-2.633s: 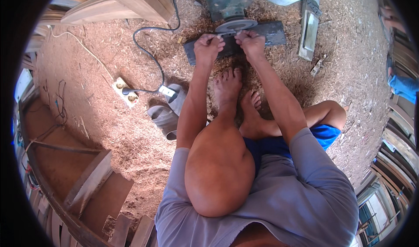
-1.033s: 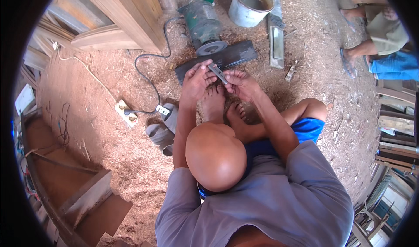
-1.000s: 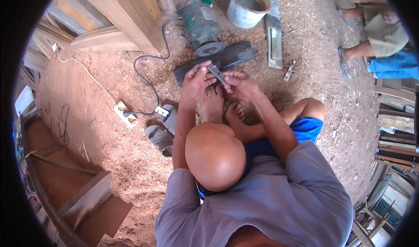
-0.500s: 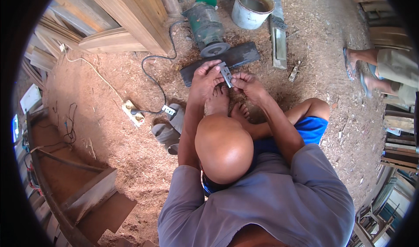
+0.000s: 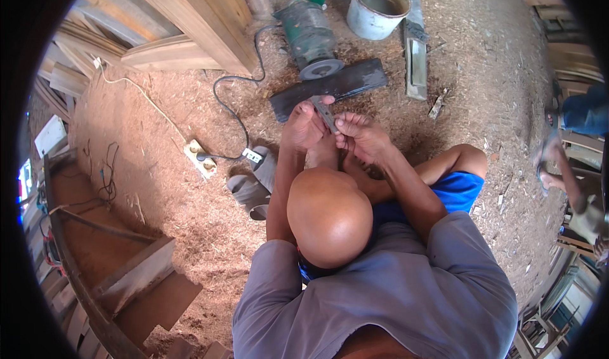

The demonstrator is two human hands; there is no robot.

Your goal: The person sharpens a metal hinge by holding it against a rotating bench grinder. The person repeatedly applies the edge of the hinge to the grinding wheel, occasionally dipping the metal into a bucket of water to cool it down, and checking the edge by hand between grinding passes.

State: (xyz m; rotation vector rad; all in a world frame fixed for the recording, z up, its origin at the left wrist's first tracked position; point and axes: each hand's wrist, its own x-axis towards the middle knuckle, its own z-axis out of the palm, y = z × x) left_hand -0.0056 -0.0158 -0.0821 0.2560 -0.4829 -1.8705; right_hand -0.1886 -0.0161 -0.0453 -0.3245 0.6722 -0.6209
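A small flat grey metal blade is held tilted in front of my shins. My left hand grips its upper end between thumb and fingers. The lower end is pinched by my right hand, its other fingers curled. Just beyond the hands lies a dark wet-looking board. Behind that board stands a green bench grinder, its grey wheel facing me and apart from the blade.
A white bucket of murky liquid stands right of the grinder, near a sharpening stone on a strip. Slippers, a power strip and cables lie left. People's legs show at far right.
The blade has turned in my fingers, its slotted face now less plain to see. Both hands have come slightly nearer to me. At right, the passer-by has moved and another person's leg appears.
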